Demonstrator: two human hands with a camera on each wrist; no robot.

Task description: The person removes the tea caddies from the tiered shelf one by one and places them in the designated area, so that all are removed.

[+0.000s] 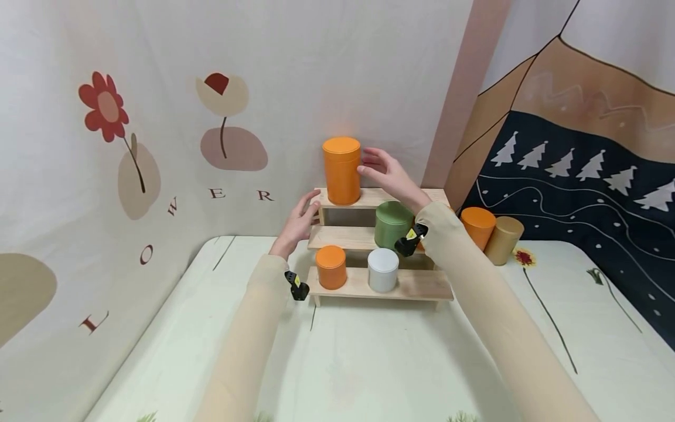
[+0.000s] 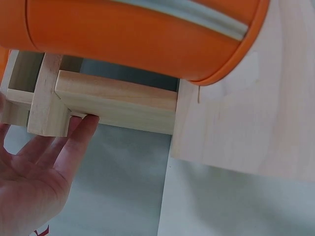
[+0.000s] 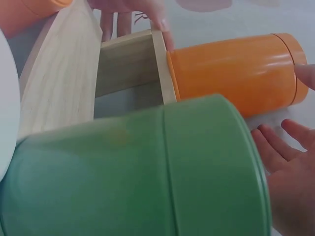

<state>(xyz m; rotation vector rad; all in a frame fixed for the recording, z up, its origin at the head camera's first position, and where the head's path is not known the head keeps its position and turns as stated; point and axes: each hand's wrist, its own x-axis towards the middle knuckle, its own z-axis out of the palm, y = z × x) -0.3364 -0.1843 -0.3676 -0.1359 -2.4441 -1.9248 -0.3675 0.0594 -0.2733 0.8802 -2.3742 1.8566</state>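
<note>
On the top step of a three-step wooden shelf (image 1: 416, 283) stands a tall orange canister (image 1: 341, 173). My right hand (image 1: 387, 176) is beside its upper right side; the right wrist view has the thumb at the lid and the fingers (image 3: 271, 147) apart and loosely extended. At the shelf's left end, my left hand (image 1: 297, 225) has its fingers against the wooden side frame (image 2: 49, 98). A green canister (image 1: 393, 225) sits on the middle step, below my right hand. Along the bottom step stand a short orange canister (image 1: 331, 268) and a white canister (image 1: 382, 270).
Right of the shelf, another orange canister (image 1: 479, 225) and a gold canister (image 1: 504, 240) stand on the pale tablecloth (image 1: 364, 357). Partly behind my right wrist is more orange on the middle step. A printed curtain (image 1: 316, 70) hangs close behind the shelf.
</note>
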